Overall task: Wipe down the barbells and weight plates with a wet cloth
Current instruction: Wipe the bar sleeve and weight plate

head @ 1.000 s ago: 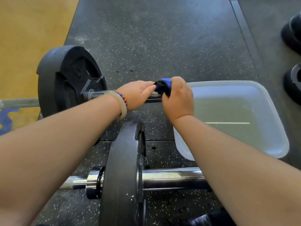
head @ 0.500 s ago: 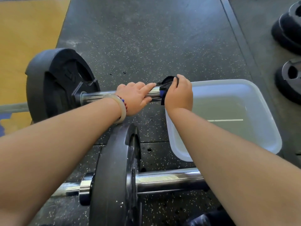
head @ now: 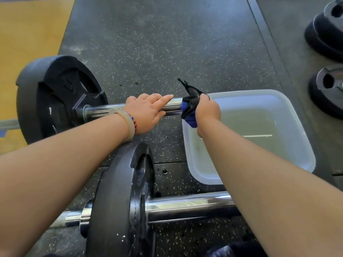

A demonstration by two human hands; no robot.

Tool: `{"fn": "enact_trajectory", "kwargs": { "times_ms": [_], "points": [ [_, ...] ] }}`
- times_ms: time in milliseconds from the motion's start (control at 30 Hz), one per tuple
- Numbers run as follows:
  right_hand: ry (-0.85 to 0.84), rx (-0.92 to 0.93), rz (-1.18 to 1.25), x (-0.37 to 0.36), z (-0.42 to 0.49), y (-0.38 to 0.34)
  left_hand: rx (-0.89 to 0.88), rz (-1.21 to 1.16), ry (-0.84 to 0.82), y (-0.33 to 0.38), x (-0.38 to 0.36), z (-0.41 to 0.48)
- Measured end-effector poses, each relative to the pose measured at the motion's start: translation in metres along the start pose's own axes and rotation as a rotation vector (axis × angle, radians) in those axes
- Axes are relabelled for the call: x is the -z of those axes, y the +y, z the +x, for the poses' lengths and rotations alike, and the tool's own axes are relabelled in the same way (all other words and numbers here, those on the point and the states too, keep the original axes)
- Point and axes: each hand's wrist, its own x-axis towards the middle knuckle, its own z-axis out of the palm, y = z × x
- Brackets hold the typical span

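Over speckled rubber [head: 167, 43], my left hand [head: 146, 112] lies flat on the chrome bar [head: 104, 110]; my right hand [head: 207, 112] clenches the dark cloth [head: 188, 113] at its end, beside a translucent tub [head: 259, 94].

A pale plastic tub [head: 250, 94] holding water sits at the right on a dark speckled rubber floor [head: 167, 43]. A yellow floor [head: 27, 34] lies at the far left. A few dark drops [head: 136, 83] dot the rubber.

Blue-black cloth [head: 189, 110], chrome bar [head: 104, 109], black plates [head: 57, 93]
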Motion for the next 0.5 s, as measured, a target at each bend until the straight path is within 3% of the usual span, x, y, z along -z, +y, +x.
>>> {"fn": "enact_trajectory", "kwargs": {
  "times_ms": [133, 200, 367, 500],
  "points": [
    [0.104, 0.313, -0.309, 0.006, -0.02, 0.016, 0.006, -0.015, -0.005, 0.001, 0.0, 0.0],
    [0.12, 0.402, -0.354, 0.006, -0.028, 0.026, 0.008, -0.014, -0.003, 0.001, 0.0, 0.0],
    [-0.031, 0.246, -0.163, 0.009, -0.016, 0.014, 0.01, -0.026, -0.004, 0.002, -0.002, 0.0],
    [0.04, 0.349, -0.28, 0.006, -0.018, 0.019, 0.01, -0.026, -0.021, 0.0, -0.001, 0.003]
  ]
}}
